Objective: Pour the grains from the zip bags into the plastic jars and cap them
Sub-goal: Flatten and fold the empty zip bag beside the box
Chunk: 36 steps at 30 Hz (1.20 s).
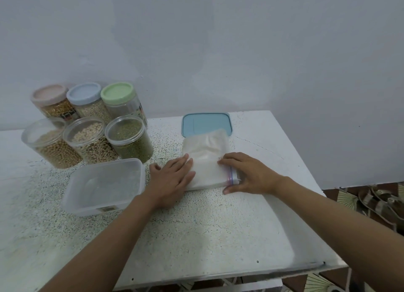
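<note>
I see L hand (172,173) flat on zip bag (205,158), grip apart | R hand (247,173) grip clamped on zip end | tub (105,182) near at 9 | bare worktop (196,226) to 6 edge

Six jars (129,138) of grains, one zip bag (206,160), one clear tub (105,184) and one blue lid (205,122).

head cam | looks forward-down | close over table (218,226)

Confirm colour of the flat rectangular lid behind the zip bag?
Blue, a muted teal shade; the lid shows plainly in the head view.
</note>
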Each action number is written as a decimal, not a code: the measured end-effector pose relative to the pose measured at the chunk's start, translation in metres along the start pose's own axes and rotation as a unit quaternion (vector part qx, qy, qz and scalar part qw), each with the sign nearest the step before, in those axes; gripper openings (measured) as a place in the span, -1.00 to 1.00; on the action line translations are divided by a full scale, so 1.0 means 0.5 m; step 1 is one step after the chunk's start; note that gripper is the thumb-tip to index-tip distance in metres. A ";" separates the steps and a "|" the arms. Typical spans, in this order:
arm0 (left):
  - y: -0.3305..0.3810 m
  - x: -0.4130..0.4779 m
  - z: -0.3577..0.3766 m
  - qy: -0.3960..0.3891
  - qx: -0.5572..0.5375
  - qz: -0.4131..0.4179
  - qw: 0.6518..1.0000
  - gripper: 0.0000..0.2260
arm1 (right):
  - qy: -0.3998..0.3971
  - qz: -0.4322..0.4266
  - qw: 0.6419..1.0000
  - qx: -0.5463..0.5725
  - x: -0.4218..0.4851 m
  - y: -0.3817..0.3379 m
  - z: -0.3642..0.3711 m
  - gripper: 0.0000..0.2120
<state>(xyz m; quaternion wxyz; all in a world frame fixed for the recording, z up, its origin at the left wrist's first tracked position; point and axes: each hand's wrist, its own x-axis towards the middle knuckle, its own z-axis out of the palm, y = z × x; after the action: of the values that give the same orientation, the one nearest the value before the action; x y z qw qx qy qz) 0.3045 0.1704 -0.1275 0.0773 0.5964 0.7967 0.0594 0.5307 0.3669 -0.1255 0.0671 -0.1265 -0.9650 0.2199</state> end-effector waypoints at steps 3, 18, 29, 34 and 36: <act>0.002 0.010 -0.013 0.006 -0.026 -0.015 1.000 -0.29 | -0.052 0.000 0.999 0.006 0.014 -0.002 -0.031 -0.19; -0.005 -0.048 0.030 0.110 -0.216 0.016 0.970 -0.39 | 0.133 0.175 0.874 0.433 -0.023 -0.053 0.031 -0.50; 0.017 -0.012 0.023 0.170 -0.319 -0.130 0.923 -0.66 | 0.158 0.214 0.931 0.249 0.027 -0.050 0.009 -0.48; 0.046 0.024 -0.010 0.117 -0.206 -0.233 0.943 -0.53 | 0.139 0.263 0.948 0.113 0.099 -0.038 0.000 -0.45; 0.046 0.040 -0.020 0.085 -0.172 -0.250 0.949 -0.54 | 0.124 0.275 0.952 0.055 0.119 -0.036 -0.001 -0.44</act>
<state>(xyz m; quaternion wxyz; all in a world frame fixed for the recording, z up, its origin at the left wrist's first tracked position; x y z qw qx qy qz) 0.3187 0.1962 -0.1146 0.1229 0.3481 0.9017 0.2251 0.4697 0.3677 -0.1126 0.1297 -0.4094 -0.8632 0.2656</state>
